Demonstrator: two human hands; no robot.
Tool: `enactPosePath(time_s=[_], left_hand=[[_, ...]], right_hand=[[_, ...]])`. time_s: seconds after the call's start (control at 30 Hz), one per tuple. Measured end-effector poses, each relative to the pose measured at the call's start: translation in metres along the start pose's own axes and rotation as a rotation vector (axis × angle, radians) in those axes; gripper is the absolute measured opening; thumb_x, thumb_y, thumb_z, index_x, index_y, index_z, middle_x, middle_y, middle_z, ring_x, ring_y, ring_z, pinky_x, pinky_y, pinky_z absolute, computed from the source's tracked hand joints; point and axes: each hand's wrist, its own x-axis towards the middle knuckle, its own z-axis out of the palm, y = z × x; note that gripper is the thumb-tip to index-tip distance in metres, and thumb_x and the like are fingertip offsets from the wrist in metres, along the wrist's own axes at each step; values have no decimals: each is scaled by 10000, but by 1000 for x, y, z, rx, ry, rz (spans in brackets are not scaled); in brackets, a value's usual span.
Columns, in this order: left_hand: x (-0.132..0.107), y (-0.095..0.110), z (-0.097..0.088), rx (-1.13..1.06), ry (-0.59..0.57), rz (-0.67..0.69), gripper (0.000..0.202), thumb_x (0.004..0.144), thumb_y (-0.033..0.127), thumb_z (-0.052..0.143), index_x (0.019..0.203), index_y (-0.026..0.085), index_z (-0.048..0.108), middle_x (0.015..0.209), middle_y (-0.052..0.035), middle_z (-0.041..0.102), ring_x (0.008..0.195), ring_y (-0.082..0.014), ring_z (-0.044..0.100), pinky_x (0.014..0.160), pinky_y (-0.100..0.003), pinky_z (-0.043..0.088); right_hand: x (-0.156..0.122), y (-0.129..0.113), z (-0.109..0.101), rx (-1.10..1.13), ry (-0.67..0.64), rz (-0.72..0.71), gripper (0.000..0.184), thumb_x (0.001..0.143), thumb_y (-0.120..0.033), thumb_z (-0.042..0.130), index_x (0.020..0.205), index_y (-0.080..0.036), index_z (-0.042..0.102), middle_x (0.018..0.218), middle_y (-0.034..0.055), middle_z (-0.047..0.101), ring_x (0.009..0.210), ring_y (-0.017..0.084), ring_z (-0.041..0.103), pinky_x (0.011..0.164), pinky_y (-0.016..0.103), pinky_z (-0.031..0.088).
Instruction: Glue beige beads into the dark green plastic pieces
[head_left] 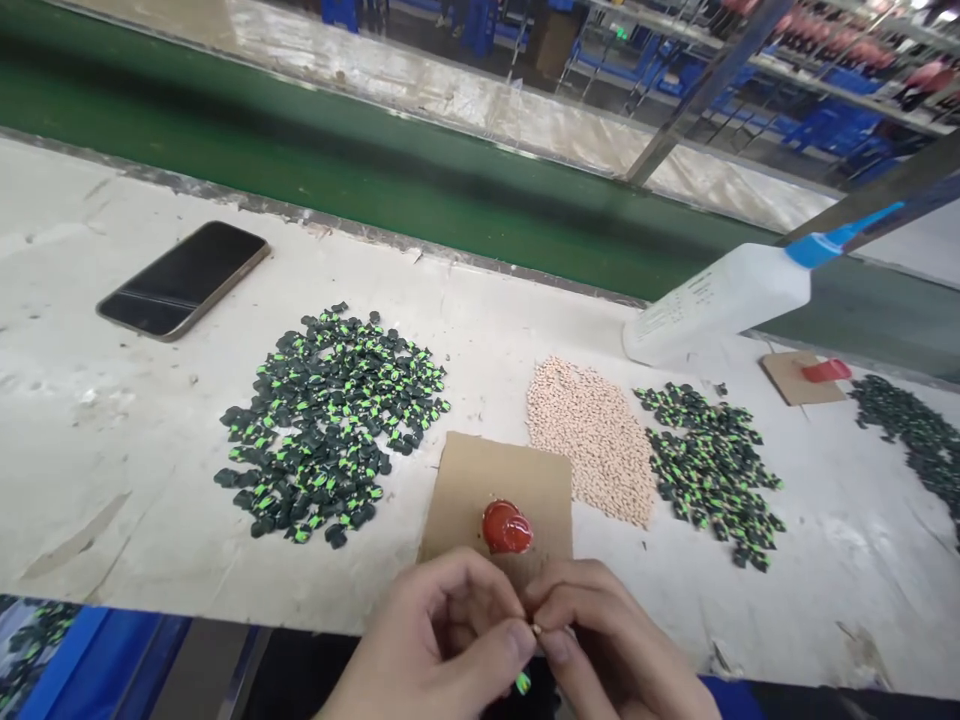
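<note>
My left hand (450, 640) and my right hand (611, 640) meet at the table's front edge, fingertips nearly touching. A tiny beige bead (536, 629) shows at the pinched fingertips of my right hand. The thumb and forefinger of my left hand are pressed together beside it; what they grip is hidden. Just below the fingers a bright green bit (523, 684) shows against something dark; whether a hand holds it I cannot tell. Directly beyond my hands lies a cardboard square (457, 490) bearing a glossy red blob (507, 527).
Small black-and-green pieces (330, 430) form a wide heap at left; another such heap (712, 465) lies right of the beige bead pile (589, 435). A phone (184, 280) rests far left. A white bottle (720, 300) with a blue nozzle leans tilted near a second cardboard piece (795, 375).
</note>
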Motion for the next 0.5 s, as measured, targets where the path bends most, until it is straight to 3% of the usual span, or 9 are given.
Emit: enactPosePath(time_s=[0.17, 0.27, 0.4, 0.5], left_hand=[[-3, -13, -1, -48, 219, 173, 172, 830, 301, 805, 785, 218, 662, 563, 89, 577, 482, -57, 536, 517, -140, 457], [2, -26, -8, 83, 302, 455, 109, 940, 197, 684, 866, 267, 723, 746, 64, 659, 578, -61, 658, 595, -133, 538], [11, -37, -24, 487, 265, 844, 316, 989, 32, 552, 1088, 276, 727, 953, 23, 648, 678, -59, 694, 671, -121, 568], [13, -35, -31, 717, 220, 930, 338, 985, -30, 510, 1151, 203, 690, 965, -7, 625, 753, -75, 704, 749, -126, 573]], right_hand=[[-3, 11, 6, -121, 201, 116, 194, 990, -88, 597, 957, -261, 678, 882, 14, 701, 853, 143, 705, 763, 187, 605], [-4, 19, 10, -177, 184, 127, 180, 996, -104, 594, 978, -259, 684, 888, 19, 718, 824, 154, 711, 742, 214, 608], [-5, 23, 13, -232, 189, 101, 166, 986, -106, 615, 993, -252, 693, 893, 19, 723, 792, 155, 718, 713, 222, 605], [-4, 23, 14, -262, 187, 80, 172, 987, -100, 609, 987, -251, 693, 886, 16, 725, 800, 154, 720, 721, 225, 606]])
